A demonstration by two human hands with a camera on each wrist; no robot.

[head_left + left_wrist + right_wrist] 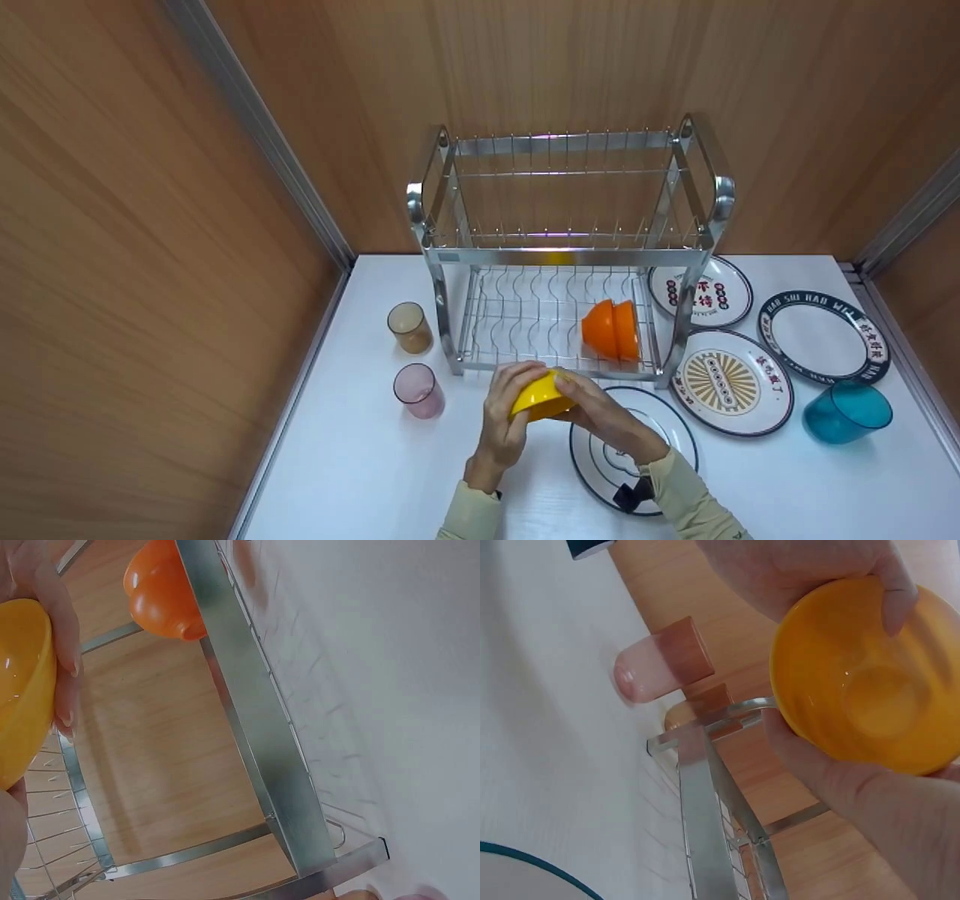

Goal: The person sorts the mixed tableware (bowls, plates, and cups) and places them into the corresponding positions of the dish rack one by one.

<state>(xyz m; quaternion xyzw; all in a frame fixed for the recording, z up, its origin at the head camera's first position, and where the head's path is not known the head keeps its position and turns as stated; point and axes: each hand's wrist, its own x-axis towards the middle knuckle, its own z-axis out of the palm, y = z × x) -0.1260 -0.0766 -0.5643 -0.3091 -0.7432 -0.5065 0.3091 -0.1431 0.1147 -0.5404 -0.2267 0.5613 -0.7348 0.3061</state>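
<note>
A yellow bowl (544, 397) is held up between both hands, tilted on its side in front of the dish rack (562, 259). My left hand (502, 416) grips its left side; in the right wrist view that thumb reaches over the rim into the bowl (870, 682). From the other side my right hand (607, 420) holds the bowl, fingers along its wall. The right wrist view shows the bowl's inside with nothing in it. Two orange bowls (611, 330) stand nested on edge at the right of the rack's lower tier.
Left of the rack stand an amber cup (410, 328) and a pink cup (419, 391). Several plates lie at the right, among them a dark-rimmed one (823, 337), beside a teal cup (847, 412). Another plate (589, 457) lies beneath my right forearm. Wooden walls enclose the table.
</note>
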